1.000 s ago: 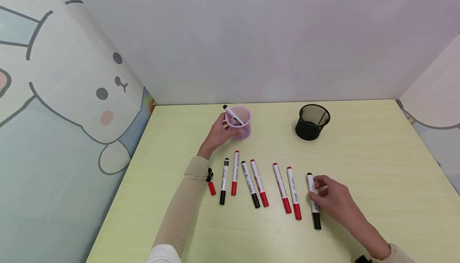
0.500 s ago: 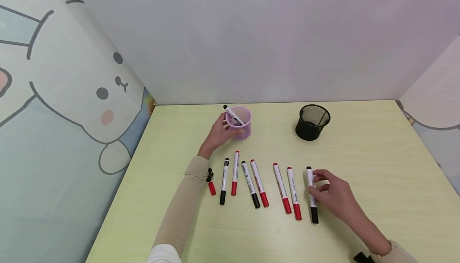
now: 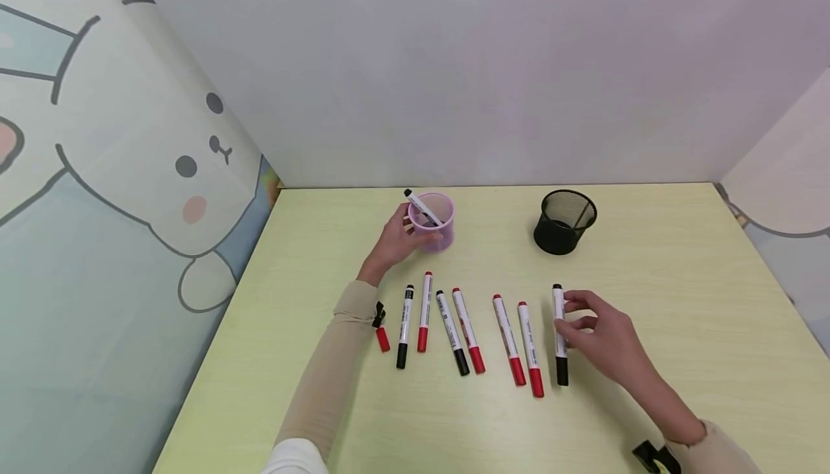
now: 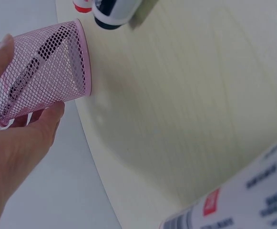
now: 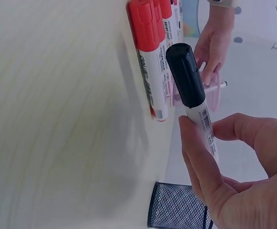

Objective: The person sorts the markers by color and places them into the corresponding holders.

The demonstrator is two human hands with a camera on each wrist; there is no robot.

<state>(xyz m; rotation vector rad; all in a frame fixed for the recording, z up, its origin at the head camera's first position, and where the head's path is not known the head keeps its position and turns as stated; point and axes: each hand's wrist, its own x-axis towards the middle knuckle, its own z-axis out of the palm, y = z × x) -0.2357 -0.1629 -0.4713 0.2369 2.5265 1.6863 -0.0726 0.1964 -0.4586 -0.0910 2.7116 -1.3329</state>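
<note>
My left hand point(image 3: 394, 240) grips a pink mesh pen cup point(image 3: 446, 233) near the table's back edge, fingers and thumb around its side. One black-capped marker point(image 3: 420, 204) leans inside it, its end sticking out over the rim. At the right, my right hand point(image 3: 606, 337) pinches another black-capped marker point(image 3: 560, 344) between thumb and fingers, the cap pointing toward me. The right wrist view shows this marker's black cap point(image 5: 186, 76) raised above the table surface. Left of it lie red-capped markers point(image 3: 530, 348), point(image 3: 509, 341) side by side.
A black mesh pen cup point(image 3: 558, 238) stands at the back right. More red- and black-capped markers point(image 3: 405, 326) lie in a loose row before the pink cup, one red cap point(image 3: 382, 339) partly hidden by my left sleeve. A wall point(image 3: 480, 85) rises behind the table.
My right hand has moved the black-capped marker forward, away from me, and turned it slightly straighter. The left hand and the pink cup have stayed in place.
</note>
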